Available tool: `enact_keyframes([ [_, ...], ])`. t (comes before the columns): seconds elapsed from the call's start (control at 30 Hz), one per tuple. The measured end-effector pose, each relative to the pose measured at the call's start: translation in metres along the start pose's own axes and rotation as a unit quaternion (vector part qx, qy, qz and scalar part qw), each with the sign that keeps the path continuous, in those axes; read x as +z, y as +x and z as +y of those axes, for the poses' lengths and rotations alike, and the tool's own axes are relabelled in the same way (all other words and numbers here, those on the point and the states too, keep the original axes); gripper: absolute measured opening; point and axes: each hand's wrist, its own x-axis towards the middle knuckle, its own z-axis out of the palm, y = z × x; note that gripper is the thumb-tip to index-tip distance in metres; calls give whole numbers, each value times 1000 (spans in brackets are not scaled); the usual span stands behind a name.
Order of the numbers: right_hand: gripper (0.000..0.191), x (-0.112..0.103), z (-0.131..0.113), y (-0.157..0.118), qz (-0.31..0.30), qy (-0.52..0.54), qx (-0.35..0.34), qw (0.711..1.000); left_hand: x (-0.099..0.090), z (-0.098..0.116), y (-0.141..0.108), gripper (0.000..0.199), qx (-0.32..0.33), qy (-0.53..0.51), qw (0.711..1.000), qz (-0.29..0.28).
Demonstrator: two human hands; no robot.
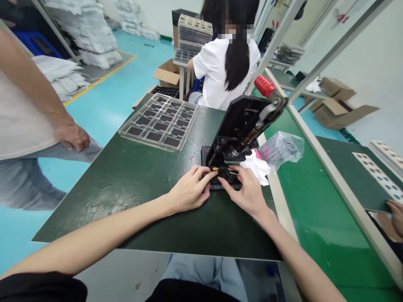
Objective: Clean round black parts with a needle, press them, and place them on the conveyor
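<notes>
The left hand (189, 189) and the right hand (248, 189) are close together near the middle of the counter (176, 226), with the fingers of both pinching a small black part (224, 173) from either side. A thin yellow strip (215, 169) sticks out from the part toward the left hand. The part sits at the front of the base of a black hand press (241, 126), whose hinged top stands tilted up and back, with a red-gripped handle (264, 86) at its upper end. Just right of the press lie a crumpled white cloth (256, 167) and a clear plastic bag (281, 150) of dark items. To the left, well apart from the hands, a clear plastic tray (159, 121) with rows of dark square pieces rests flat on the counter. Beyond the counter, a co-worker (217, 71) in a white shirt sits with their back to the camera at a small table stacked with more trays. Another person's hand (71, 136) hangs at the left side of the counter, not touching it. A green conveyor belt (315, 209) runs along the right.
</notes>
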Motion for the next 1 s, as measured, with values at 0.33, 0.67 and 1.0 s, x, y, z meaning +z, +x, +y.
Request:
enact_keyframes([
  [0.33, 36, -1, -9, -9, -7, 3, 118, 993, -1, 1, -3, 49, 8, -26, 998, -52],
  [0.67, 43, -2, -8, -12, 19, 57, 157, 986, -4, 2, -1, 52, 3, -15, 997, -72],
  [1.0, 40, 0, -6, -12, -2, 43, 184, 982, -4, 0, -1, 57, -5, -21, 997, -78],
])
